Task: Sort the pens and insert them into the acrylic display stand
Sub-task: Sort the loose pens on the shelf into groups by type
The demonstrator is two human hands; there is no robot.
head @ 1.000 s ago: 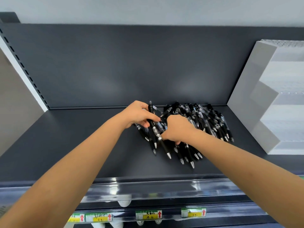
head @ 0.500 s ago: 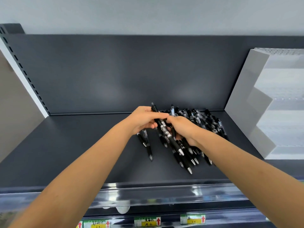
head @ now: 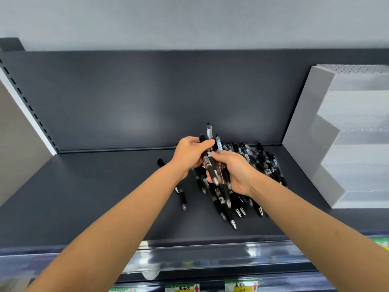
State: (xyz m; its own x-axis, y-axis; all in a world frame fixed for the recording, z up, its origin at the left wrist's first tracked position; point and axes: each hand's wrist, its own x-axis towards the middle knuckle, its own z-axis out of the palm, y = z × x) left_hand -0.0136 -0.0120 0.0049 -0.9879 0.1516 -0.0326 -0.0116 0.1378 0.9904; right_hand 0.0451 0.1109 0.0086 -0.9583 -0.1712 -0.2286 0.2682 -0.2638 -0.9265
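Your left hand (head: 190, 158) is curled round the upper barrels of a small bundle of pens (head: 213, 172), thumb laid across the front. Your right hand (head: 237, 173) sits palm-up beneath it, fingers wrapped round the lower barrels, so both hands grasp the one bundle. How many pens it holds cannot be told. The bundle is clear of the shelf (head: 94, 197), above the left edge of the pile of pens (head: 261, 163), clicker ends away from you and tips toward you. Two clicker ends stand above your left hand at unequal heights, so the bundle does not look squared. The step in hand appears to be gathering and aligning. Let the right hand carry the weight, loosen the left only enough to slide the high pens level, and confirm that every tip faces one way before you move off. Check the barrels as well, since some in the grasp look clear and others black; if that is the sorting criterion, separate them here, over the pile, so that a dropped pen lands among the rest. One stray pen (head: 181, 194) lies apart to the left, below your left forearm; note it for collection. The acrylic display stand (head: 305, 127) stands at the right end of the shelf, well apart from your hands, with no pen visible in its tiers.
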